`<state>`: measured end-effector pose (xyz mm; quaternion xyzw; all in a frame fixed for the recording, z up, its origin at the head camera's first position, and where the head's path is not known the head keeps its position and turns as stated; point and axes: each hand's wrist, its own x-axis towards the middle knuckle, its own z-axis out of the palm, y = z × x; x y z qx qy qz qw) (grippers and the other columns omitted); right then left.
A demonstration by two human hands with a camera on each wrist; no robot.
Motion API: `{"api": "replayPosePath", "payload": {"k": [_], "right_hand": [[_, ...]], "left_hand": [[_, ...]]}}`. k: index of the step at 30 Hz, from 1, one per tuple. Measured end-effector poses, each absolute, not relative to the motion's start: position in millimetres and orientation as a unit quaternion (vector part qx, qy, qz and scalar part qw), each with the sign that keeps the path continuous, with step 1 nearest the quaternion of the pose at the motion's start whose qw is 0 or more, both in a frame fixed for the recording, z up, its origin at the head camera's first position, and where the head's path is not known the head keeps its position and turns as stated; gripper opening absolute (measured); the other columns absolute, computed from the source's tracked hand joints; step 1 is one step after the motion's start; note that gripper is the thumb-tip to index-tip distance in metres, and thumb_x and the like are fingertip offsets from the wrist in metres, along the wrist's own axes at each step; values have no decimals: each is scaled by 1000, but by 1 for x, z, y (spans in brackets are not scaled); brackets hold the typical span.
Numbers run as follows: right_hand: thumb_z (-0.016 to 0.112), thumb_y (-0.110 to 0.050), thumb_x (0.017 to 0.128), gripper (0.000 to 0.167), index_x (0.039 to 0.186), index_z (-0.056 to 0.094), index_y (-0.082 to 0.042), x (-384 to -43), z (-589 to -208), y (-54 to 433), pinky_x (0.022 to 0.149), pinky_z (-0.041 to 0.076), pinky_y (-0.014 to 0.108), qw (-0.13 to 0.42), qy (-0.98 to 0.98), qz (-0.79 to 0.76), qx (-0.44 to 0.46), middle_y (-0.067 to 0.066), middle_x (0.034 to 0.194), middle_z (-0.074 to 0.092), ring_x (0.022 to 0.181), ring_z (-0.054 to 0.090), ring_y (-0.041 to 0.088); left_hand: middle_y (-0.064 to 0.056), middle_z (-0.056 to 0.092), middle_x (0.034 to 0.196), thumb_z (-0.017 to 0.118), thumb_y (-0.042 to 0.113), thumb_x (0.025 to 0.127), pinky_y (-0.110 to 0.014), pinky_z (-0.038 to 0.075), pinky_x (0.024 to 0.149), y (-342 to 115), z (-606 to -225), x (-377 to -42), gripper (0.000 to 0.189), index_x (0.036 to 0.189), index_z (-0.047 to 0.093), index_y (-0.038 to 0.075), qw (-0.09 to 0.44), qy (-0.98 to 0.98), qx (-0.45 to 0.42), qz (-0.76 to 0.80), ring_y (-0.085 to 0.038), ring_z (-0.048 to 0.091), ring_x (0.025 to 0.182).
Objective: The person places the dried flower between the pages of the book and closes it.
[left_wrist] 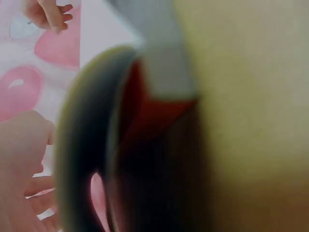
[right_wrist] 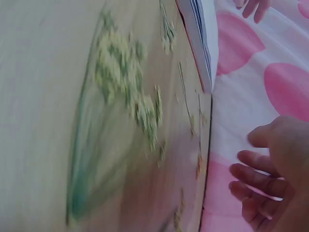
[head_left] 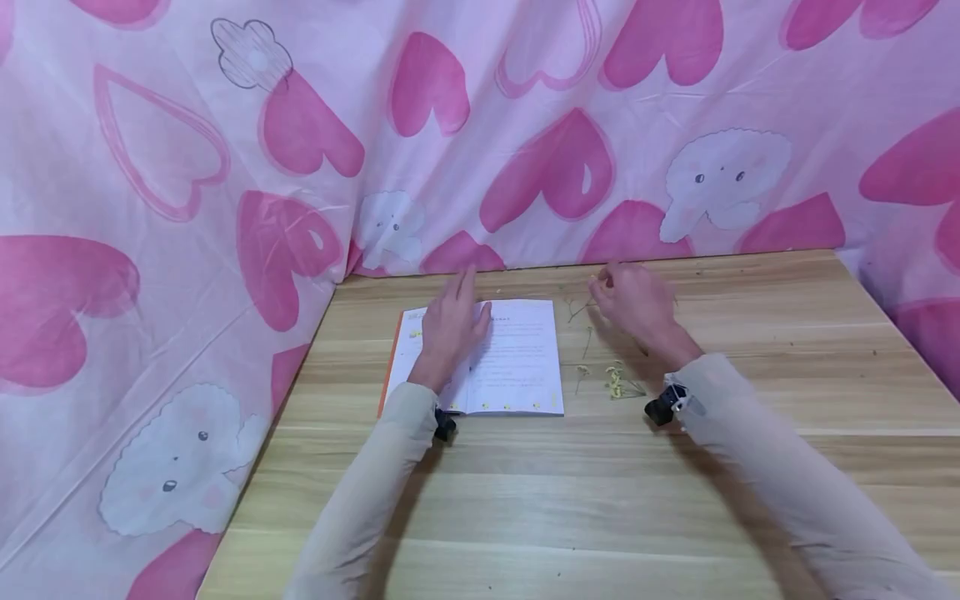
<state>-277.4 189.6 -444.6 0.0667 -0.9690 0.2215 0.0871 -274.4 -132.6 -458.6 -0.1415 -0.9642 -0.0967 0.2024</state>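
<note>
An open book [head_left: 517,367] with printed white pages and an orange edge lies on the wooden table. My left hand [head_left: 450,321] is over its upper part, fingers extended; whether it touches the page I cannot tell. Right of the book, my right hand [head_left: 637,304] hovers near the table's back edge. Its fingers [right_wrist: 258,181] are loosely bent and spread, with nothing visible between them. Below it lies a bunch of small dried yellow flowers [head_left: 615,382] on thin stems, larger in the right wrist view [right_wrist: 116,65]. Thin single sprigs [head_left: 587,340] lie between book and hand.
A pink curtain [head_left: 540,167] with hearts and white animal faces hangs behind the table [head_left: 525,500] and along its left side. Small dark cameras [head_left: 663,408] are strapped to both wrists. A blurred dark band [left_wrist: 87,145] blocks much of the left wrist view.
</note>
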Motion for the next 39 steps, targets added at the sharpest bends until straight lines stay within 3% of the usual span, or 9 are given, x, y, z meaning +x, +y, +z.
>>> {"api": "replayPosePath", "payload": {"k": [5,11,13,16,20,25,29,34,39], "right_hand": [[64,-50,105,45,81,72,-13,-277,-457,174,60,46,36,5,-970,239,42,6,81,69,72,62,24],[68,-61,101,66,57,56,-13,-280,-465,164,54,34,36,-18,-974,226,18,-1,61,43,62,45,20],[70,-57,100,64,57,56,-12,-282,-466,164,52,32,34,-9,-975,223,16,-2,62,40,63,42,19],[72,-46,102,48,69,66,-11,-283,-468,167,55,38,36,1,-972,233,16,1,71,54,70,51,21],[69,-28,105,20,98,75,-10,-283,-467,174,75,54,45,-3,-964,265,22,10,100,73,89,67,28],[67,-18,104,15,111,76,-8,-278,-460,186,91,58,54,-38,-957,285,31,16,114,75,104,71,35],[66,-16,104,13,104,77,-8,-273,-456,191,81,58,48,-47,-965,255,38,14,105,75,93,71,32],[57,-4,96,28,69,64,-11,-274,-457,193,56,43,34,-39,-978,190,76,5,74,58,66,53,21],[57,-4,95,32,64,56,-13,-274,-461,193,56,40,34,-37,-980,170,91,7,78,53,69,49,22]], "left_hand": [[-18,69,140,68,30,104,-53,62,92,-136,-470,-256,53,152,56,9,141,-971,-135,-140,-39,71,121],[-19,67,144,72,32,105,-51,54,111,-138,-472,-242,51,148,62,8,73,-973,-143,-168,-38,64,135],[-18,67,142,73,36,104,-51,53,113,-138,-471,-239,50,144,65,7,56,-973,-148,-166,-37,63,134],[-16,67,139,74,40,103,-53,52,111,-138,-468,-237,49,139,68,7,42,-975,-149,-161,-36,62,131],[-16,67,137,76,39,102,-56,53,107,-137,-465,-236,48,136,69,6,41,-974,-146,-166,-38,61,128],[-15,63,143,71,42,105,-55,50,111,-138,-468,-234,53,145,64,7,30,-976,-139,-167,-37,58,134],[-14,60,150,66,44,108,-57,50,110,-140,-473,-232,55,150,59,8,30,-977,-141,-155,-37,55,137],[-13,57,157,67,49,106,-61,50,109,-142,-470,-227,63,155,57,11,16,-979,-144,-143,-36,54,143],[-11,42,172,71,65,97,-69,37,122,-140,-466,-221,88,166,44,16,-41,-979,-131,-148,-32,40,159]]}}
